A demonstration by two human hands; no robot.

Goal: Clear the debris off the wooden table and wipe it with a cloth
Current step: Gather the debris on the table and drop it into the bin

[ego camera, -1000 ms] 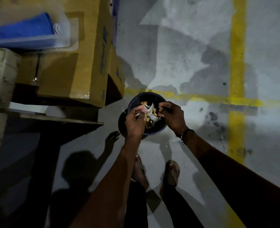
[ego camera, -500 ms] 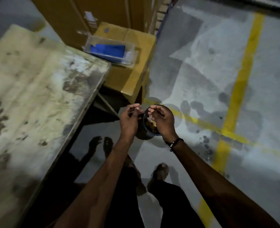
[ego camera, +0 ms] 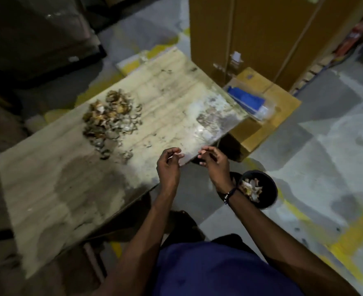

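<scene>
A stained wooden table (ego camera: 54, 189) fills the left and middle of the head view. A heap of brown and white debris (ego camera: 110, 119) lies on its far half. My left hand (ego camera: 168, 167) hovers over the table's right edge with loosely curled fingers, holding nothing. My right hand (ego camera: 215, 165) hangs just past that edge, fingers also loosely curled and empty. A black bin (ego camera: 270, 196) with debris scraps inside stands on the floor beside my right wrist. A blue cloth (ego camera: 250, 100) lies in a clear tray on a cardboard box beyond the table's right corner.
A low cardboard box (ego camera: 283, 107) sits beside the table, with a tall cardboard carton (ego camera: 261, 35) behind it. Dark furniture (ego camera: 37, 35) stands at the far left. The grey concrete floor (ego camera: 325, 157) has yellow painted lines.
The view swung from the bin on the floor up to the table. Both hands left the bin and now hover empty at the table's right edge.
</scene>
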